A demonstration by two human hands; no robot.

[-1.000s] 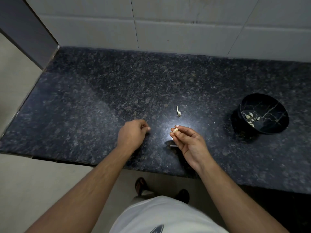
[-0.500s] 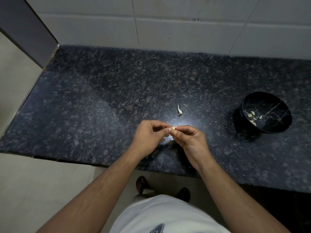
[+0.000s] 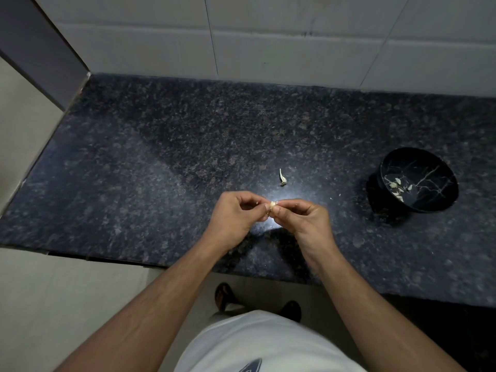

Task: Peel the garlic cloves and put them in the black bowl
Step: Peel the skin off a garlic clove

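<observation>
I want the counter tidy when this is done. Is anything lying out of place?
A small pale garlic scrap lies loose on the counter, beyond the hands and well left of the bowl. A few tiny flecks sit near it. The bowl stands upright, cloves inside.

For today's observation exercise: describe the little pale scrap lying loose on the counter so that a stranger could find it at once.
Start from the dark speckled countertop below the tiled wall. Near its middle, just beyond the two hands, in the bright glare patch, lies a small garlic stalk. Unlike the garlic clove pinched between the fingers and the pieces inside the black bowl, it lies alone on bare stone.
</observation>
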